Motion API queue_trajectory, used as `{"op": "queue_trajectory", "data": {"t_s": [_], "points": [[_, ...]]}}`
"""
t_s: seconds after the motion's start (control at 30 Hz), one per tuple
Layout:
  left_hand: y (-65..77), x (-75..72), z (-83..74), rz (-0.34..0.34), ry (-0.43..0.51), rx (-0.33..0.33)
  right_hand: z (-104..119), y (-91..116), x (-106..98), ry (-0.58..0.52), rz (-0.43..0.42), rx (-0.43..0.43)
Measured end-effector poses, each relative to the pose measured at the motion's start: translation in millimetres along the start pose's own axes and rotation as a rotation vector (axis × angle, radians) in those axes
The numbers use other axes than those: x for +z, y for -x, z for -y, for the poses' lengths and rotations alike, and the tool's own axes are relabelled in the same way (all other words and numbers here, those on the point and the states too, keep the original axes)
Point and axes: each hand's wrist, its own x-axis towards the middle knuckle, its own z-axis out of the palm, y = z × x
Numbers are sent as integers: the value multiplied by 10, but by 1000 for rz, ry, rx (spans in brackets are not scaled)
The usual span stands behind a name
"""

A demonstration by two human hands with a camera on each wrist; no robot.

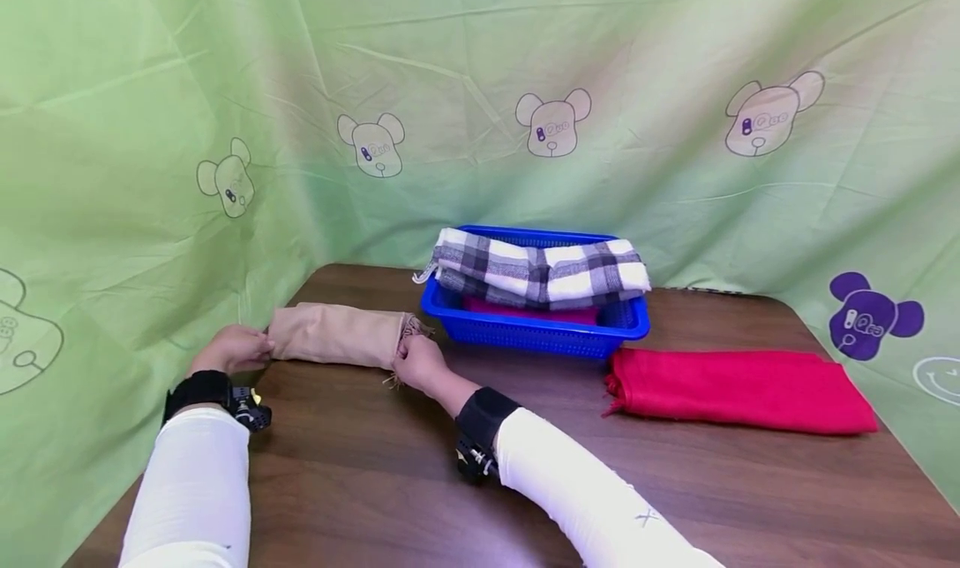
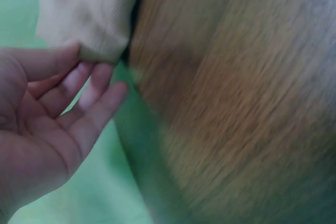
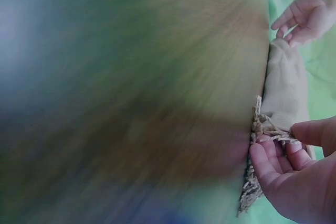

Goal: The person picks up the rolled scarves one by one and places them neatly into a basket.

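A folded beige scarf with a fringed right end lies at the left rear of the table. My left hand pinches its plain left end between thumb and fingers; in the left wrist view the thumb presses on the folded cloth corner. At the other end my right hand pinches the fringed edge. Twisted tassels show between that thumb and the fingers in the right wrist view.
A blue plastic basket stands at the back centre, with a folded black-and-white checked scarf across its top and red cloth beneath. Right of it lies a folded red scarf on the brown table. Green printed curtains hang close behind.
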Motion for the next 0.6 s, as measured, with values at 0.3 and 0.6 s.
{"op": "queue_trajectory", "data": {"t_s": [0.3, 0.6], "points": [[88, -112, 6, 181, 47, -108, -8, 147, -99, 13, 61, 2], [114, -149, 26, 248, 45, -153, 41, 231, -178, 21, 85, 13]]}}
